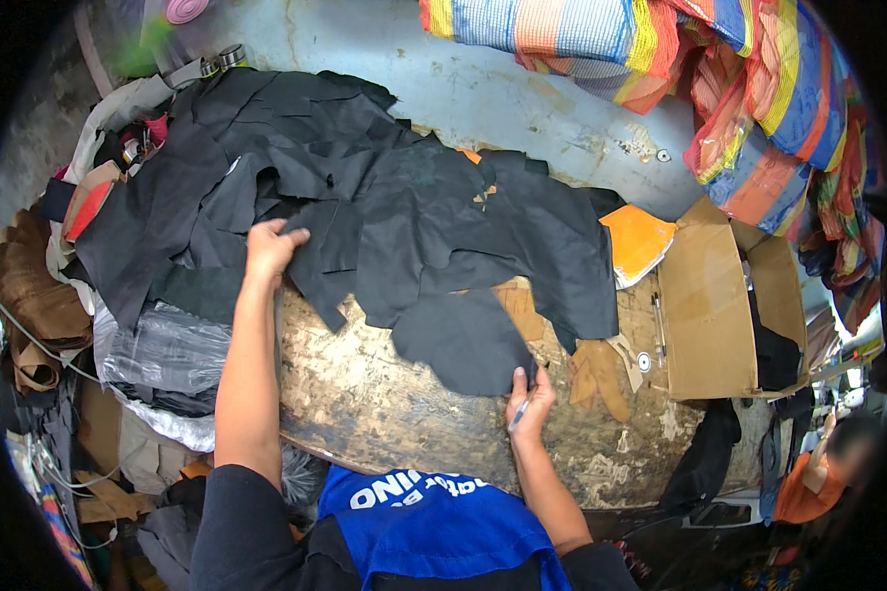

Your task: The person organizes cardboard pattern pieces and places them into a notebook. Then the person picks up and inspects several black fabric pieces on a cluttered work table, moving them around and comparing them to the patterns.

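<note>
Fingers of the left hand (pixel 271 246) are pinching black fabric (pixel 365 197); the right hand (pixel 530 399) is gripping, seemingly, a pen (pixel 518 416), pinning a near piece (pixel 463 340) that could slide off the worktop (pixel 384 404).

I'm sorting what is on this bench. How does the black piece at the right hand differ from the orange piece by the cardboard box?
The black piece is dark, matt and lies flat on the worn wooden board; the orange piece is bright, smaller and curls up at one edge. The right hand, with a pen in its fingers, touches the black piece; no hand touches the orange piece. Both are flat, irregular offcuts.
</note>
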The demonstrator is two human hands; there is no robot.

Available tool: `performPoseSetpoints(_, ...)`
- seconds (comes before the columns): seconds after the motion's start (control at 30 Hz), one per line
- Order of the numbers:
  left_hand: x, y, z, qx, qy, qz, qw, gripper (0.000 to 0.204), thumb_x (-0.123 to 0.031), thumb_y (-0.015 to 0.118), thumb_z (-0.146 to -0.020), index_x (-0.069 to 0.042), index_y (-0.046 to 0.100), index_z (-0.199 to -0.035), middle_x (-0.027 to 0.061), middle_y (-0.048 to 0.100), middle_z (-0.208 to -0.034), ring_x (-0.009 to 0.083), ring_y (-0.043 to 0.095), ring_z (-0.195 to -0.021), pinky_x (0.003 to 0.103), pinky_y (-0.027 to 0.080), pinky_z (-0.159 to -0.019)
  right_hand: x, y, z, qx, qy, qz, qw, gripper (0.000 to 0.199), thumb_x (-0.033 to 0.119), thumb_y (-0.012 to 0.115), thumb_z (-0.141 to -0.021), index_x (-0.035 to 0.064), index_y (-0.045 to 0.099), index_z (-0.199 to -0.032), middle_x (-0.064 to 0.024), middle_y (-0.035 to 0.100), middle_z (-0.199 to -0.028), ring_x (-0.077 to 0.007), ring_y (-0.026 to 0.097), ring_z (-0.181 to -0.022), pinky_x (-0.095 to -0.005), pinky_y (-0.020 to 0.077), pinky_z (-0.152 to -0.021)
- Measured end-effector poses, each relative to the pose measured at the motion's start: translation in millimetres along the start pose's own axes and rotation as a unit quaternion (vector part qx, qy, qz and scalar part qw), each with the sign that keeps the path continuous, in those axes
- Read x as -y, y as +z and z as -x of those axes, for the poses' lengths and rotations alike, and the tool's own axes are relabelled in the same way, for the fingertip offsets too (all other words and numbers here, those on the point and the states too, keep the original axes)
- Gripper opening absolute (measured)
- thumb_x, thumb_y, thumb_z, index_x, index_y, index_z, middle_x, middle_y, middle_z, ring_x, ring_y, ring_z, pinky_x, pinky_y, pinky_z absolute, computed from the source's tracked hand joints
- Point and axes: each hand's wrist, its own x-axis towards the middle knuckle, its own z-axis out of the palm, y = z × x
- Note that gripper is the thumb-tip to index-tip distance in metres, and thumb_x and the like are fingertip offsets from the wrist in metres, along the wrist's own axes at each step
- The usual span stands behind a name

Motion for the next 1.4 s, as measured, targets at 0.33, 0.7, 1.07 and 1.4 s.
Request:
performPoseSetpoints(0.33, -123.1, -32.3, 67.2, 0.194, 0.145, 0.252, 0.937, 0.037, -0.004, 0.059, -0.084, 0.0, 0.049, -0.119, 0.0087, 0.061, -0.107, 0.0155, 0.061, -0.093, 0.029, 0.049, -0.082, 62.9, 6.4, 7.2, 0.089, -0.106, 0.03, 0.99, 0.062, 0.017, 0.066, -0.083, -0.0062, 0.035, -0.131, -0.0212, 0.051, -0.124, -0.0252, 0.052, -0.111, -0.033, 0.0424, -0.09)
performPoseSetpoints(0.7, -132.1, -8.3, 133.1, 0.33, 0.042, 0.27, 0.904, 0.038, 0.0, 0.062, -0.079, 0.003, 0.052, -0.116, 0.0093, 0.062, -0.104, 0.0156, 0.062, -0.091, 0.028, 0.05, -0.082, 127.7, 15.4, -2.4, 0.437, 0.012, -0.4, 0.806, 0.086, 0.043, 0.08, -0.064, -0.0039, 0.045, -0.126, -0.0132, 0.054, -0.119, -0.0199, 0.049, -0.113, -0.031, 0.0382, -0.096)
performPoseSetpoints(1.07, -119.4, -15.5, 136.4, 0.305, 0.036, 0.263, 0.915, 0.035, 0.0, 0.063, -0.079, 0.0, 0.053, -0.113, 0.0084, 0.062, -0.102, 0.0148, 0.061, -0.09, 0.028, 0.05, -0.081, 170.0, -32.0, -6.7, 0.356, -0.104, -0.138, 0.918, 0.043, 0.002, 0.075, -0.069, -0.0041, 0.06, -0.108, -0.0094, 0.063, -0.106, -0.0149, 0.056, -0.101, -0.0283, 0.0401, -0.094)
performPoseSetpoints(1.4, -70.6, -24.7, 155.4, 0.29, -0.038, 0.303, 0.907, 0.036, 0.001, 0.062, -0.08, 0.001, 0.051, -0.115, 0.0118, 0.061, -0.104, 0.0187, 0.063, -0.089, 0.031, 0.052, -0.081, 139.3, -42.8, -1.7, 0.294, 0.022, -0.069, 0.953, 0.038, -0.001, 0.07, -0.073, -0.006, 0.058, -0.108, -0.0092, 0.062, -0.1, -0.0124, 0.058, -0.09, -0.0243, 0.047, -0.079)
